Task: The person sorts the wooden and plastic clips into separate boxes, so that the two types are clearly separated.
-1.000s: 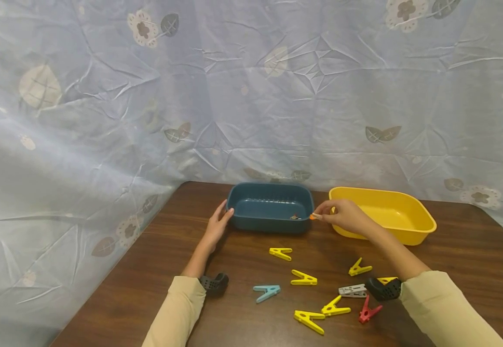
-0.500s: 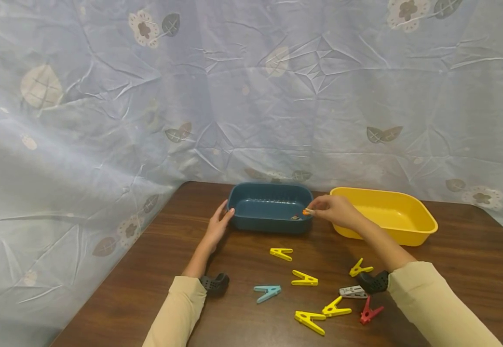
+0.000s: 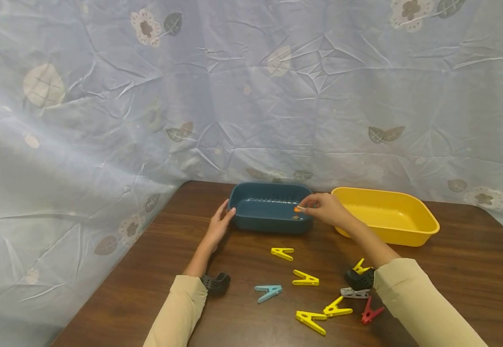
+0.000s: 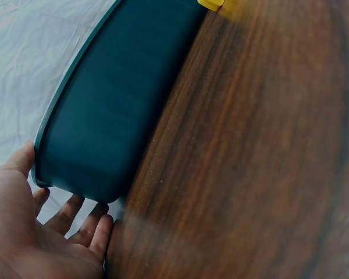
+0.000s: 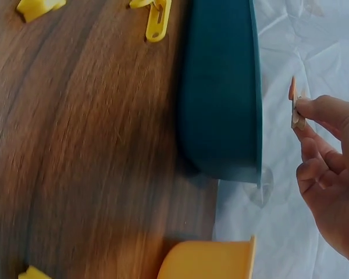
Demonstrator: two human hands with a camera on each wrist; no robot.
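Observation:
My left hand [image 3: 218, 226] holds the left end of a dark blue tub [image 3: 260, 224], thumb at the rim and fingers along the outer end wall. Over the tub's right end, my right hand [image 3: 327, 209] pinches a small pale clothespin [image 5: 298, 113] with an orange tip between thumb and index finger. In the right wrist view, the clothespin is apart from the tub's rim. Beneath it, a few small items [image 3: 296, 217] lie on the tub floor, too small to make out.
A yellow tub [image 3: 383, 235] stands right of the blue one. Nearer me on the wooden table [image 3: 156, 289] lie several yellow clothespins [image 3: 306, 278], a light blue clothespin [image 3: 269, 292], a grey clothespin [image 3: 354, 293] and a red clothespin [image 3: 370, 312]. A patterned curtain [image 3: 251, 96] hangs behind.
My right hand has moved left, carrying the small clothespin from beside the blue tub's right rim to above its inside. The left hand has stayed at the tub's left end.

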